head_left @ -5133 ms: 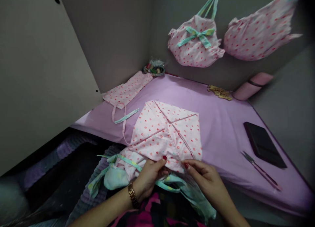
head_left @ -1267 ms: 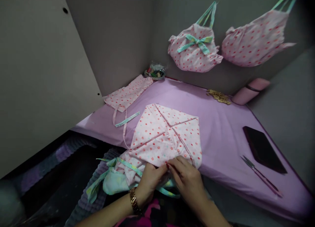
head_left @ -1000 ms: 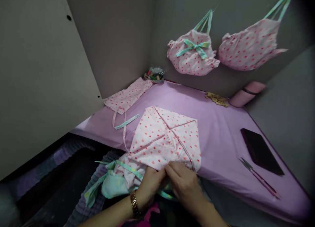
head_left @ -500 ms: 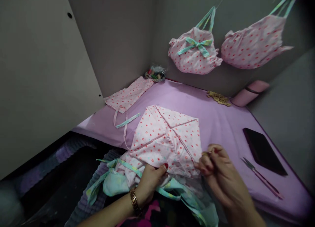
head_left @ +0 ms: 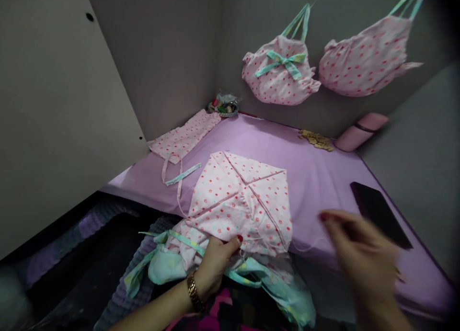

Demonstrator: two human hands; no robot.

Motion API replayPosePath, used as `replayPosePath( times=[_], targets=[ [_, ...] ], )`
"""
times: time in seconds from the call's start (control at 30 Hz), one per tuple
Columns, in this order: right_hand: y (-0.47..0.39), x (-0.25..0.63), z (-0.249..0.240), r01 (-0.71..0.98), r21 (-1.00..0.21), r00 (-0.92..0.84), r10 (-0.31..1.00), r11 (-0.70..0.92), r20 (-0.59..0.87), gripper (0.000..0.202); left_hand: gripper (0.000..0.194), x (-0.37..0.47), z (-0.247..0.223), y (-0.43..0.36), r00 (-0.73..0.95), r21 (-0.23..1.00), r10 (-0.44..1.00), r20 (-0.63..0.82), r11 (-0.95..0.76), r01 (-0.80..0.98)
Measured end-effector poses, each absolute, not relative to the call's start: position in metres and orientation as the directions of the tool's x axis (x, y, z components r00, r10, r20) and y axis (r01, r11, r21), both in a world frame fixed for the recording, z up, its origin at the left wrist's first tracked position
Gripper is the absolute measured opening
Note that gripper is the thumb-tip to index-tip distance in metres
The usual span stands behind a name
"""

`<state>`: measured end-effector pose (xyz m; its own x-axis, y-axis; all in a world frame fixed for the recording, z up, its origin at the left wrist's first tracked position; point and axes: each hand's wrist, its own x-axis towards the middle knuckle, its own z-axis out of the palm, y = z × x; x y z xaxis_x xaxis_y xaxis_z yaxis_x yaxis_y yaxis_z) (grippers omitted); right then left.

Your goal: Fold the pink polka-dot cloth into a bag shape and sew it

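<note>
My left hand (head_left: 219, 256), with a metal watch (head_left: 194, 291) on its wrist, grips the near edge of a pink dotted cloth piece (head_left: 219, 189) between thumb and fingers. Seams cross on the cloth's upper face. Gathered mint-green fabric with ties (head_left: 273, 280) hangs below it. To the right of the cloth, my right hand (head_left: 362, 254) is raised and blurred, its thumb and fingertips pinched together. A thin pale thread (head_left: 304, 249) curves from the cloth toward it. Whatever sits in that pinch is too small and smeared to name.
Purple cloth covers the table (head_left: 316, 177). Further off lie another dotted cloth (head_left: 185, 137), a basket of sewing bits (head_left: 226, 110), a tan pile (head_left: 316, 140) and a pink bottle (head_left: 361, 132). A dark flat device (head_left: 381, 213) is at right. Two dotted bags (head_left: 282, 84) hang on the wall.
My right hand has moved away from the cloth, out to the right, and now covers the pink-handled snips. My left hand keeps its hold. The view has shifted slightly.
</note>
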<state>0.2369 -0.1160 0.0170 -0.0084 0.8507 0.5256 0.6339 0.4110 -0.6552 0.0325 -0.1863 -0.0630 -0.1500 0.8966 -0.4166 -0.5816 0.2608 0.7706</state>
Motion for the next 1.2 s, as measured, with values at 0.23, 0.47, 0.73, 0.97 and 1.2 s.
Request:
replayPosePath(
  times=[0.23,0.47,0.73,0.97,1.2],
  targets=[
    [-0.132,0.189,-0.033,0.538,-0.302,-0.710,0.616,0.787,0.342,0.021,0.031,0.031,-0.064,-0.188,-0.087,0.767,0.920,-0.382,0.263,-0.585],
    [-0.125,0.201,-0.026,0.613,-0.258,-0.612,0.655,0.747,0.442,0.017,0.027,0.030,-0.065,-0.188,-0.092,0.767,0.913,-0.398,0.277,-0.578],
    [-0.111,0.215,-0.011,0.741,-0.262,-0.411,0.726,0.619,0.552,0.016,0.038,0.030,-0.063,-0.189,-0.096,0.780,0.927,-0.363,0.246,-0.575],
    [-0.125,0.205,-0.022,0.757,-0.414,-0.306,0.834,0.506,0.460,0.018,0.041,0.030,-0.068,-0.189,-0.099,0.783,0.920,-0.379,0.261,-0.565],
    [-0.154,0.185,-0.048,0.561,-0.236,-0.627,0.593,0.794,0.505,0.020,0.041,0.029,-0.056,-0.191,-0.130,0.785,0.949,-0.287,0.155,-0.599]
  ],
)
